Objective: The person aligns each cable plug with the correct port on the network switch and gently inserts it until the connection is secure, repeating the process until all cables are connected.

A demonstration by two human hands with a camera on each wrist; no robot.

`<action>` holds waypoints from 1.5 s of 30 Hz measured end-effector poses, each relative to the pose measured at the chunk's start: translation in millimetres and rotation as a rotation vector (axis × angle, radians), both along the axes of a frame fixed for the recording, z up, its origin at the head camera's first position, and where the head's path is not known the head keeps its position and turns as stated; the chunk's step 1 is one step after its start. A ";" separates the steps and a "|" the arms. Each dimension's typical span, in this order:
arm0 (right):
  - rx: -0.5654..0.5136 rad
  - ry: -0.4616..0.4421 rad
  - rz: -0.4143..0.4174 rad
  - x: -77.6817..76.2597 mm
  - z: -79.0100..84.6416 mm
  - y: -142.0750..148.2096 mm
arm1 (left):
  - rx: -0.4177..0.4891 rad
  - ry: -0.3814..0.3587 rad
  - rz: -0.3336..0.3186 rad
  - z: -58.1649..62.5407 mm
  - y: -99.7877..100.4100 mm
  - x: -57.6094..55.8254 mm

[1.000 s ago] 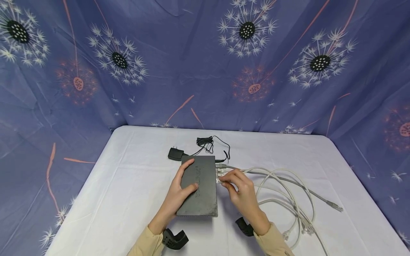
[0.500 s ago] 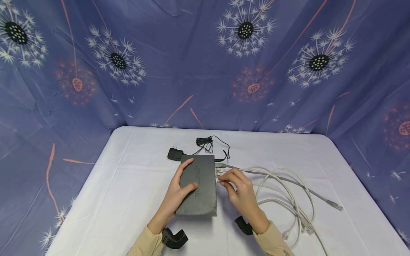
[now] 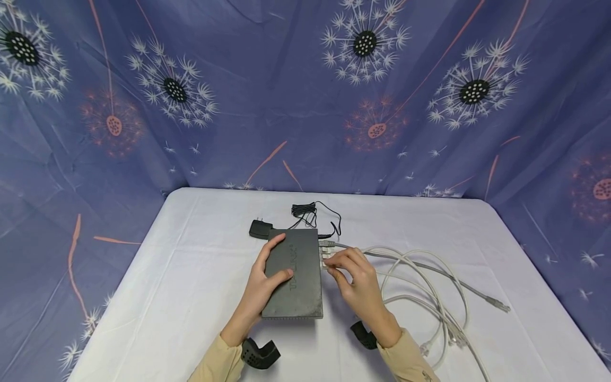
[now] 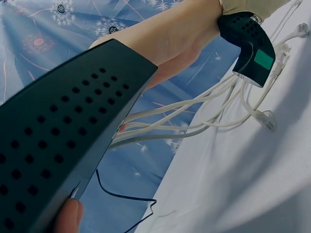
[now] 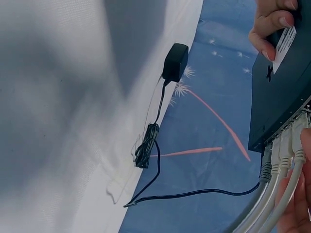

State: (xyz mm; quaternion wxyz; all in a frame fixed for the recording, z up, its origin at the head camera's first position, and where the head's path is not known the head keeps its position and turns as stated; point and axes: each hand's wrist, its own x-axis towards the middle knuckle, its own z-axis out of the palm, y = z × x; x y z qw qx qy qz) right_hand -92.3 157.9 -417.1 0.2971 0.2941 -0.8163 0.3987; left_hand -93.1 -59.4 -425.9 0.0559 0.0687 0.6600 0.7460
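Note:
A dark grey network switch [image 3: 298, 297] is held above the table by my left hand [image 3: 258, 289]. The thumb lies across its lettered top, and fingers [image 5: 274, 22] curl under its labelled underside in the right wrist view. At the port side, my right hand [image 3: 359, 284] pinches the plug of a white network cable [image 5: 297, 138]. That plug sits at a port; how deep it is, I cannot tell. Beside it, a grey cable's plug [image 3: 326, 243] and other white plugs are in the ports. A black power cord [image 3: 325, 236] meets the switch at the far end.
Behind the switch lies a black power adapter [image 3: 260, 229] with a bundled cord [image 3: 303, 210]. Looped white cables [image 3: 441, 297] and the grey cable's loose end [image 3: 497, 303] spread over the right of the white-covered table [image 3: 191, 297]. A patterned blue curtain [image 3: 267, 95] hangs behind.
The switch has risen slightly and tilted a little, with both hands moving along with it. My right fingers keep their pinch at the port side.

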 end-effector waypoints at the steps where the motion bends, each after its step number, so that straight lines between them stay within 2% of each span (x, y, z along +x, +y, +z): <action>1: 0.001 -0.003 -0.002 0.1 0.0 0.2 | 0.003 -0.001 0.000 -0.2 -0.1 -0.1; 15: -0.039 -0.066 -0.026 5.6 -0.1 15.1 | 0.010 -0.006 0.008 -1.9 -2.2 -1.6; 25: -0.080 -0.089 -0.033 9.2 -6.2 31.3 | -0.001 -0.002 0.013 -3.7 -3.2 -2.1; 38: -0.067 -0.159 -0.093 24.7 -13.7 48.5 | 0.003 -0.003 0.014 -4.9 -3.4 -2.1; 45: -0.056 -0.167 -0.122 32.2 -21.8 57.0 | 0.006 0.000 0.015 -4.7 -3.8 -2.1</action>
